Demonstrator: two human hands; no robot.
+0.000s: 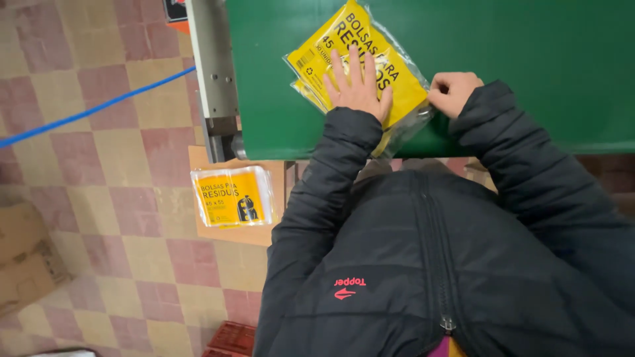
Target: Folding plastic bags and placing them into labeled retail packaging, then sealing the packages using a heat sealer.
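A yellow plastic packet (pixel 331 39) in clear wrap lies tilted on the green belt surface (pixel 516 59), near its front edge. My left hand (pixel 357 82) rests flat on the packet with fingers spread. My right hand (pixel 453 91) is curled at the packet's right edge, pinching the clear wrap there. A second yellow sheet shows under the packet's lower left corner. Both arms wear dark padded jacket sleeves.
A grey metal frame (pixel 211 73) runs along the belt's left side. Below it, another yellow packet (pixel 233 196) lies on a cardboard sheet (pixel 205 158). A blue cable (pixel 92 109) crosses the checkered floor. A cardboard box (pixel 26 258) sits at the left, a red crate (pixel 231 338) at the bottom.
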